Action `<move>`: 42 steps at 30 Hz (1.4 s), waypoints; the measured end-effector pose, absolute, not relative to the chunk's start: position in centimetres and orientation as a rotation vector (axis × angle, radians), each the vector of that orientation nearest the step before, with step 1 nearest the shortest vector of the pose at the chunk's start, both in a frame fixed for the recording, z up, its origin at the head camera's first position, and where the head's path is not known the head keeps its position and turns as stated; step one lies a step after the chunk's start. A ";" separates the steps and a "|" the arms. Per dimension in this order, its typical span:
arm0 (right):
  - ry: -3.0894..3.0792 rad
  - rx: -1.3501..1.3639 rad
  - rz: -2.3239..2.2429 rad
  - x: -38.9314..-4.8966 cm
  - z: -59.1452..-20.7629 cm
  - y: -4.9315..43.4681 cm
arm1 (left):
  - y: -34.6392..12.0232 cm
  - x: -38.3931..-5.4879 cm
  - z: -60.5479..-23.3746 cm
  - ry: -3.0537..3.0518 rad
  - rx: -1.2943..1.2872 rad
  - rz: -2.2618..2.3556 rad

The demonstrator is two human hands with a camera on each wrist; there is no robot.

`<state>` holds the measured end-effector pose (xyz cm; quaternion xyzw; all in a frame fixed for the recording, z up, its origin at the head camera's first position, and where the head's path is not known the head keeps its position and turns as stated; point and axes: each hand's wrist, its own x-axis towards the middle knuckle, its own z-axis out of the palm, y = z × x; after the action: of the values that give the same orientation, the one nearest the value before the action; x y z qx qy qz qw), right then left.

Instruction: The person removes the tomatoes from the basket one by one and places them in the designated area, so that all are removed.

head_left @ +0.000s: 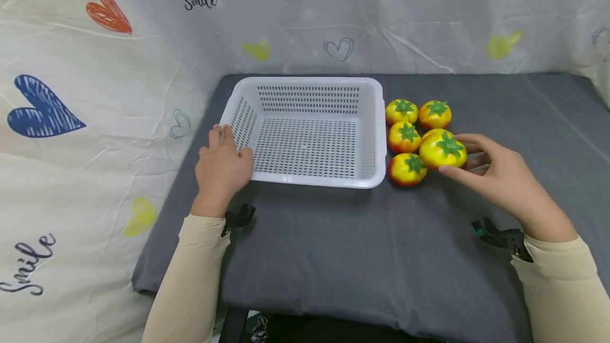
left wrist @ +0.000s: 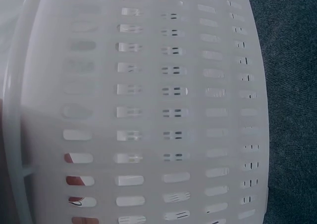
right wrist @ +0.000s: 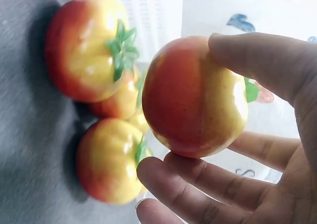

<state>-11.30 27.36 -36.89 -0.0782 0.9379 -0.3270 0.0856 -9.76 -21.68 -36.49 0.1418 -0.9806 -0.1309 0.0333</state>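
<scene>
My left hand (head_left: 224, 165) grips the near left corner of a white plastic basket (head_left: 314, 178), fingers over its rim. The basket is slotted, rectangular and bare inside; its perforated outer wall (left wrist: 193, 100) fills most of the left wrist view. To the right of the basket, my right hand (head_left: 500, 176) holds a yellow and red tomato (head_left: 440, 155) with a green leafy top, thumb on one side and fingers on the other. In the right wrist view this tomato (right wrist: 193, 100) appears raised off the grey cloth, near the other tomatoes.
Several similar tomatoes (head_left: 404, 137) cluster on the grey cloth (head_left: 333, 247) against the basket's right side. A white curtain (head_left: 295, 25) printed with hearts and "Smile" hangs behind and to the left of the table.
</scene>
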 end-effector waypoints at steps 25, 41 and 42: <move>2.730 -0.251 -0.859 -10.2 -41.1 30.4 | -21.8 -9.9 -36.8 -3.015 0.430 -0.383; 2.735 -0.266 -0.855 -10.4 -41.8 30.2 | -21.7 -9.8 -36.7 -3.012 0.442 -0.398; 2.733 -0.267 -0.855 -10.4 -41.8 30.2 | -21.7 -9.8 -36.7 -3.011 0.441 -0.397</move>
<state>-10.44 30.20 -41.84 -0.0920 0.9419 -0.2947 0.1323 -9.77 -21.71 -36.68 0.1438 -0.9804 -0.1293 0.0365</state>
